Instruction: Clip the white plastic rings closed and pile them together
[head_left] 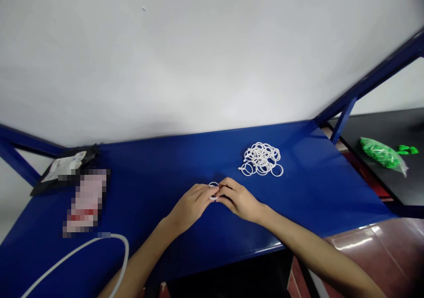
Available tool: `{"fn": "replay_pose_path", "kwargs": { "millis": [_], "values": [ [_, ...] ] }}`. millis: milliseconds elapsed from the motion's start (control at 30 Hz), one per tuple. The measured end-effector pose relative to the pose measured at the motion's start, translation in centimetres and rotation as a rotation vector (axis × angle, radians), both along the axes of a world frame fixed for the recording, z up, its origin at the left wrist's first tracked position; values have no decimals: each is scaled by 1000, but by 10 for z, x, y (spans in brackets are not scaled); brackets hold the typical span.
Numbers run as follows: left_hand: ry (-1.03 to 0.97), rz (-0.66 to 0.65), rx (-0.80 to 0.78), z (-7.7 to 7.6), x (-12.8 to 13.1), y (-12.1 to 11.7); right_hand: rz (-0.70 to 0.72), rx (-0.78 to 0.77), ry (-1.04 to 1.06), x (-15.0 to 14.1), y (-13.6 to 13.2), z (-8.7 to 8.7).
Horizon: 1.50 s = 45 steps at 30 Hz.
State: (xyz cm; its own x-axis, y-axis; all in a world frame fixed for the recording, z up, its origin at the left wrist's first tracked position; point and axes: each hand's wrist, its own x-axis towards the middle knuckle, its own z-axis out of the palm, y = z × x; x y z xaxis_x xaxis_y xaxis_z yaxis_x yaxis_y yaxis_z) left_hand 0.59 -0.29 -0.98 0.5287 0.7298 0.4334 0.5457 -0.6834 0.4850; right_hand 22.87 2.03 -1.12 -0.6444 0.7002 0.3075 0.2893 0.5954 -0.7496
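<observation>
My left hand (192,205) and my right hand (239,198) meet over the middle of the blue table (159,174). Both pinch one small white ring (213,185) between their fingertips, fingers curled and closed around it. A heap of several more white rings (261,159) lies on the table just beyond and to the right of my right hand, apart from it.
A black bag with a white label (68,165) and a blurred pink-white packet (86,203) lie at the table's left. A white cable (99,249) loops over the near left edge. A green bag (382,153) rests on a black table at the right, past a blue frame post (342,120).
</observation>
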Motion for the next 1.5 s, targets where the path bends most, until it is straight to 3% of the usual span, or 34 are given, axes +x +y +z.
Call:
{"fn": "replay_pose_path", "kwargs": {
  "millis": [133, 333, 500, 667, 933, 1133, 1233, 1333, 1500],
  "values": [
    [-139, 101, -22, 4, 1, -3, -29, -62, 150, 1, 2, 4],
    [-341, 264, -410, 11, 1, 0, -71, -297, 229, 1, 1, 13],
    [-438, 286, -526, 11, 7, -2, -70, -455, 251, -1, -4, 12],
    [-370, 246, -363, 10, 17, -9, -66, -321, 192, 0, -9, 8],
    [-298, 130, 122, 9, 22, -14, 10, -170, 166, 2, -15, 12],
    [-123, 79, 159, 1, 17, -10, 36, -117, 46, 5, -12, 9],
    [-21, 152, 101, -2, 18, -7, -68, -59, 36, 6, -5, 7],
    [103, 259, 26, -4, 17, -4, -259, 70, 12, 16, 9, 10],
    [246, 269, -63, -6, 1, 2, -841, 269, -243, 60, 34, 17]
  ]
}}
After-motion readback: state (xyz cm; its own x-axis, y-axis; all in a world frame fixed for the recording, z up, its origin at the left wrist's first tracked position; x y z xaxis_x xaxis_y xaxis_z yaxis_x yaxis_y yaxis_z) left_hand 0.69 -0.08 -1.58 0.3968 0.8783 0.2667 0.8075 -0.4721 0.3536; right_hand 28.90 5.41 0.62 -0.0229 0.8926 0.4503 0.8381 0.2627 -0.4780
